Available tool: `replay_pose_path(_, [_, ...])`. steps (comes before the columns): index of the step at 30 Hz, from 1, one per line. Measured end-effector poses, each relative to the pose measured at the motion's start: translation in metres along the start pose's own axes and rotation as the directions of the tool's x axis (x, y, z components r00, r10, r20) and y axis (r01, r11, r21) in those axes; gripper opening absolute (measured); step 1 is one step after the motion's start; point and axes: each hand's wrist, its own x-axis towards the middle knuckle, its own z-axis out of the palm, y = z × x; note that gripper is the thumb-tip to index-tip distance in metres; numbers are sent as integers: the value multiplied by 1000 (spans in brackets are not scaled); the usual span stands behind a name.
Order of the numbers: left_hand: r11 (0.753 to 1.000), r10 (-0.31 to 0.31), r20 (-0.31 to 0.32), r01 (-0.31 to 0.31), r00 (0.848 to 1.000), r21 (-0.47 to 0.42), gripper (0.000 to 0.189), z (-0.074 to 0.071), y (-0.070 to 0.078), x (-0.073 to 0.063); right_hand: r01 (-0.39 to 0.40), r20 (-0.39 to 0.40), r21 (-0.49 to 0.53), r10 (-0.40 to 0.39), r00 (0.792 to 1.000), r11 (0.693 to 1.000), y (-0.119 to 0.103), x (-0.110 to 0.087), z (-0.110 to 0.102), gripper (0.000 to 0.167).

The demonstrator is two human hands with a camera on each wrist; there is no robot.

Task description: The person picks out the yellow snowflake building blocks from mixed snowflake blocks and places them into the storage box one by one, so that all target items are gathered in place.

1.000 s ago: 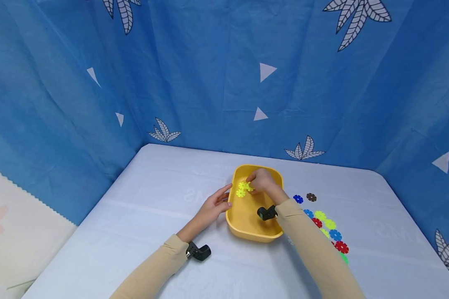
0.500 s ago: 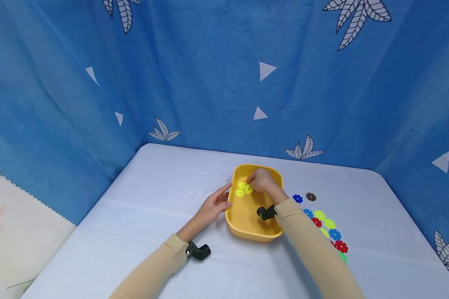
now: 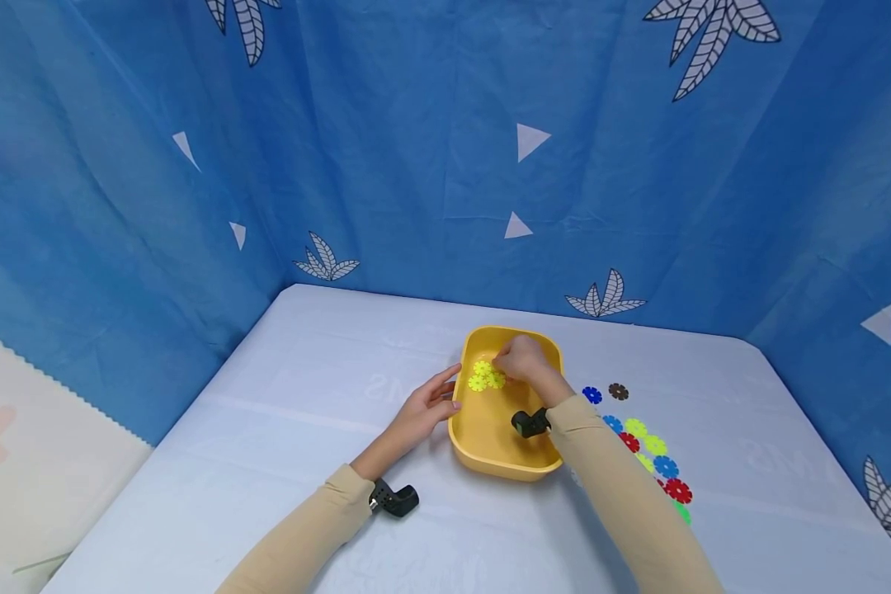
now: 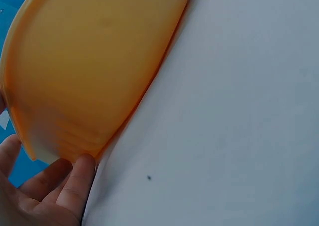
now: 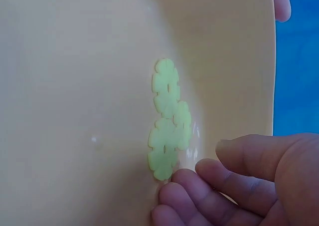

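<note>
A yellow plastic bin (image 3: 486,433) stands on the white-covered table. Three yellow snowflake discs (image 5: 164,148) lie flat and close together on its floor, toward the far left corner. My right hand (image 3: 523,360) reaches into the bin, fingers loosely bent beside the discs. In the right wrist view, the thumb stands apart from the fingertips with nothing between them. Whether a fingertip touches the nearest disc, I cannot tell. My left hand (image 3: 419,412) is at the bin's left side, its fingers (image 4: 79,178) nearly straight against the outer wall.
Right of the bin lie several loose snowflake discs in blue, yellow, red and green, some hidden by my right sleeve (image 3: 624,503). A dark blue disc (image 3: 591,395) and a brown disc (image 3: 618,392) lie farther back. A blue patterned curtain (image 3: 416,165) hangs behind the table.
One yellow disc has slid slightly toward me, closer to the other two. My right fingertips have drawn a little away from it. The left hand stays at the bin's side.
</note>
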Motion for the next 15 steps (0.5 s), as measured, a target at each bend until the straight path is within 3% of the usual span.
replay_pose_path(15, [1000,8,-1,-8,1000,9,65,0,-3,3,-32,0,2,32,999,999,0,1,-1,26])
